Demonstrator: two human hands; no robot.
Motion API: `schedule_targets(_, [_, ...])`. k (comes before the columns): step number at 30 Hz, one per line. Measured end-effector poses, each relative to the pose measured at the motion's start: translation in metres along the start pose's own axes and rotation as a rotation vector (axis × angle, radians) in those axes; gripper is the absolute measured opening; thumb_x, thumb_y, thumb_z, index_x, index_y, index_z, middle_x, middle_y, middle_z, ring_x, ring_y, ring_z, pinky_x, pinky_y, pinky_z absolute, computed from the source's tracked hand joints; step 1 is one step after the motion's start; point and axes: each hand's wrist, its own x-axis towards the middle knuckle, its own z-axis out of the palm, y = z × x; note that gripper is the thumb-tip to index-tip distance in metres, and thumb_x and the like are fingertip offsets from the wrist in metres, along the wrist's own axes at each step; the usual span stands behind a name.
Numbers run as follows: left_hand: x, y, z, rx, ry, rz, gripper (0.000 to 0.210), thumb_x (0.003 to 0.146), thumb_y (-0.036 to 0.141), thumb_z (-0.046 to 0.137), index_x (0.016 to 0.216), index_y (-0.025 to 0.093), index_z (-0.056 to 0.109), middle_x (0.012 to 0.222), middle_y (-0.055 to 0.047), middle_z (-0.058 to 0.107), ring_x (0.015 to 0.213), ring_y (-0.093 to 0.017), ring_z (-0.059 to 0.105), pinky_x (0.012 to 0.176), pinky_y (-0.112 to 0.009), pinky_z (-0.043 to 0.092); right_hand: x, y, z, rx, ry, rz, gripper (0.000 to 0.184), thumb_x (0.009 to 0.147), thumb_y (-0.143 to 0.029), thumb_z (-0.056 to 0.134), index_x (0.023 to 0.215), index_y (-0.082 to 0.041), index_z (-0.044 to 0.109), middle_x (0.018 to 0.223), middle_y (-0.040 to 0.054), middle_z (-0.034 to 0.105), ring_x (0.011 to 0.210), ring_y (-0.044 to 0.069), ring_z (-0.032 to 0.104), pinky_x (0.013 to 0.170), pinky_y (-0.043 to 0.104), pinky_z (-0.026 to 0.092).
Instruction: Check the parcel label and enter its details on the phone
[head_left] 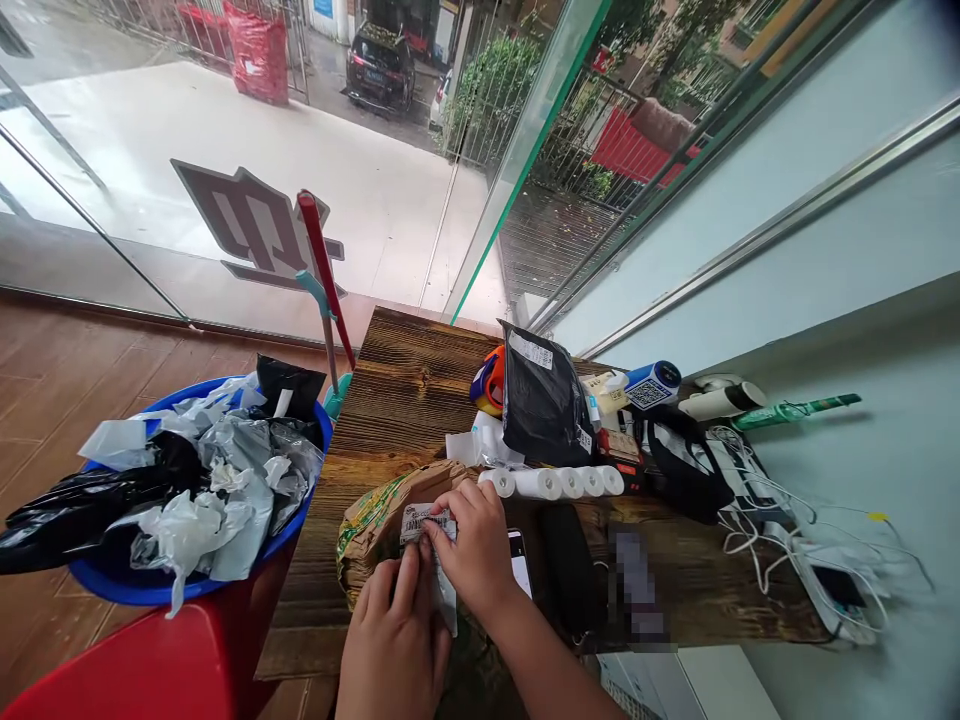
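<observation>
A brown-paper package (375, 520) with green and yellow printing lies at the table's near-left edge. In front of it is a small grey plastic mailer (444, 598) with a white barcode label (417, 522). My right hand (478, 545) pinches the mailer at its label, thumb across the top. My left hand (396, 625) closes on it from below, fingertips meeting the right hand's. Part of the mailer is hidden behind my fingers. A phone (519, 562) with a lit screen lies just right of my right hand, partly covered by it.
White rolls (538, 484) line the wooden table (420, 370), before a black parcel (544, 405). A black case (570, 565) and tangled white cables (757, 530) lie rightward. A blue bin (142, 592) full of plastic scraps and a red stool (150, 660) stand left. Glass panes rise behind.
</observation>
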Motion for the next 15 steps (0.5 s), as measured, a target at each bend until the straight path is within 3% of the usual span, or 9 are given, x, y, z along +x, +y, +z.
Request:
schedule_targets(7, [-0.001, 0.004, 0.001, 0.039, -0.009, -0.018, 0.051, 0.077, 0.022, 0.051, 0.127, 0.011, 0.052, 0.127, -0.010, 0.058, 0.099, -0.025, 0.047, 0.089, -0.039, 0.040, -0.001, 0.001, 0.000, 0.014, 0.015, 0.006, 0.018, 0.071, -0.016, 0.075, 0.077, -0.023, 0.059, 0.082, -0.0004, 0.060, 0.085, 0.021, 0.048, 0.078, 0.035, 0.038])
schedule_targets(15, [0.003, 0.012, -0.001, 0.090, 0.020, -0.044, 0.051, 0.077, 0.027, 0.052, 0.121, 0.002, 0.055, 0.126, -0.020, 0.054, 0.097, -0.027, 0.047, 0.087, -0.042, 0.039, -0.001, 0.001, -0.002, 0.028, -0.021, 0.026, 0.018, 0.071, -0.017, 0.074, 0.080, -0.023, 0.059, 0.085, -0.0003, 0.060, 0.087, 0.021, 0.047, 0.080, 0.035, 0.037])
